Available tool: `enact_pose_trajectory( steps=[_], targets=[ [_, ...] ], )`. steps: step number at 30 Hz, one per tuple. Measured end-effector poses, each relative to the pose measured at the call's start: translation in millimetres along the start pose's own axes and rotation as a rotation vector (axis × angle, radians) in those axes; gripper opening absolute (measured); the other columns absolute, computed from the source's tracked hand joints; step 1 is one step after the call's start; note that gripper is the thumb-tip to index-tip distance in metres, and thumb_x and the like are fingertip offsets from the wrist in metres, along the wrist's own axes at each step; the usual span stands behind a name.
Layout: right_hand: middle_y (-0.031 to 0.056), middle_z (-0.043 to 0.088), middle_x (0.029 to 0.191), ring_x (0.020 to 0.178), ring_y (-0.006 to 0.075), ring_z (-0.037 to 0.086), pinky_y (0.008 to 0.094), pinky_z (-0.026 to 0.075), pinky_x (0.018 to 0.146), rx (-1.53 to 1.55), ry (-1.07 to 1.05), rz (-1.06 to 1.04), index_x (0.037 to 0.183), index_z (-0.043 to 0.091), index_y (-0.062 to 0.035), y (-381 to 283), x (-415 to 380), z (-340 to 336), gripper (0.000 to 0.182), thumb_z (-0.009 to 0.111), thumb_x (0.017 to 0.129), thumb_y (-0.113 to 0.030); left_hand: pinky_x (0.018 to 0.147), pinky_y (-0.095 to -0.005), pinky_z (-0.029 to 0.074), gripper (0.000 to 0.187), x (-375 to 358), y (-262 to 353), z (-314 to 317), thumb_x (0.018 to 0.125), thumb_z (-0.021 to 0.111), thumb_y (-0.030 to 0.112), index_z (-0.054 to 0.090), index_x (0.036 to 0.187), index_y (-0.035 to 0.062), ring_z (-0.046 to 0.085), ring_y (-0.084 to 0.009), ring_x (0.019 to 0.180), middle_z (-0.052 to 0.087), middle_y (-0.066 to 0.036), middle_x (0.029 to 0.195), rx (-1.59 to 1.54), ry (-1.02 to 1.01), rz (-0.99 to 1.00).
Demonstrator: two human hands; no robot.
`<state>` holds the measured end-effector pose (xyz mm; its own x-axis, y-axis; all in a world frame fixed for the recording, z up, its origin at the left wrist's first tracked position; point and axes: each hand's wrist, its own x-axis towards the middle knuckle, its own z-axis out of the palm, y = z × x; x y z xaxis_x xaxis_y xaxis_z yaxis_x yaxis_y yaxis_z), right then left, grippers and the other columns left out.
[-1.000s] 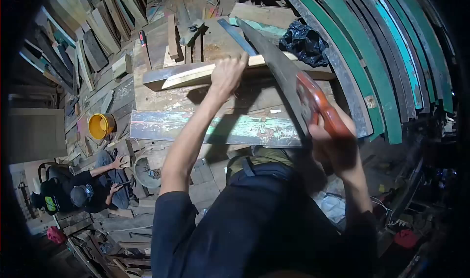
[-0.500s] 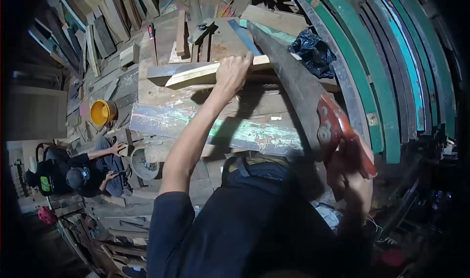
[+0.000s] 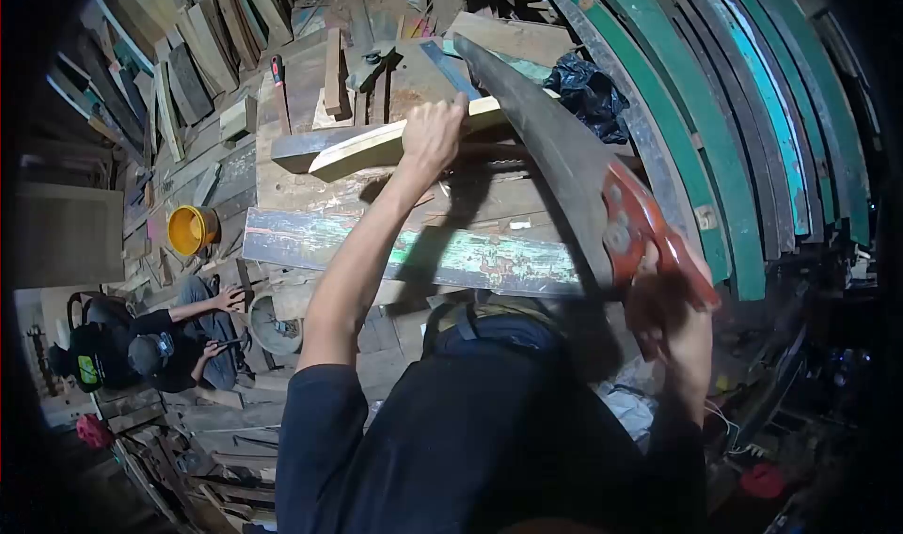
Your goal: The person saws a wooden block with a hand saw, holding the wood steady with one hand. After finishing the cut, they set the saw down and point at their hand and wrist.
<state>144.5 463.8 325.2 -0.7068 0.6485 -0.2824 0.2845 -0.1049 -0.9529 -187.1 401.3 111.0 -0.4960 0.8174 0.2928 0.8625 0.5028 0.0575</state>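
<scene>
My left hand (image 3: 434, 137) is closed over a pale, slightly curved piece of wood (image 3: 362, 152), pressing it down near its middle. My right hand (image 3: 679, 327) grips the red handle of a hand saw (image 3: 557, 139). The saw's wide dark blade slants up and away to the left, crossing the right end of the pale wood; the contact between teeth and wood is hidden. Behind the pale piece lies a dark squared board (image 3: 299, 149). Closer to my body is a board with worn green paint (image 3: 470, 254).
A screwdriver (image 3: 278, 81), a small wood block (image 3: 333, 69) and a black plastic bag (image 3: 588, 92) lie around the work surface. Long green curved beams (image 3: 691, 125) stand at the right. A yellow bucket (image 3: 192, 230) and a seated person (image 3: 174, 341) are at the left.
The whole view has shifted and turned slightly. Both hands keep their holds on the wood and the saw; any movement of the saw along the wood is too small to tell.
</scene>
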Motion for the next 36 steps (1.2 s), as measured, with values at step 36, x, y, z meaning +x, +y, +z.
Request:
enact_pose_trajectory(
  steps=[36],
  targets=[
    [-0.0038, 0.046, 0.066, 0.044, 0.004, 0.04, 0.0229, 0.033, 0.041, -0.027, 0.081, -0.063, 0.107, 0.055, -0.0076, 15, 58, 49, 0.009, 0.06, 0.099, -0.005, 0.069, -0.0451, 0.057, 0.025, 29, -28, 11, 0.082, 0.064, 0.007, 0.069, 0.107, 0.0107, 0.073, -0.0329, 0.081, 0.072, -0.015, 0.084, 0.092, -0.072, 0.098]
  ],
)
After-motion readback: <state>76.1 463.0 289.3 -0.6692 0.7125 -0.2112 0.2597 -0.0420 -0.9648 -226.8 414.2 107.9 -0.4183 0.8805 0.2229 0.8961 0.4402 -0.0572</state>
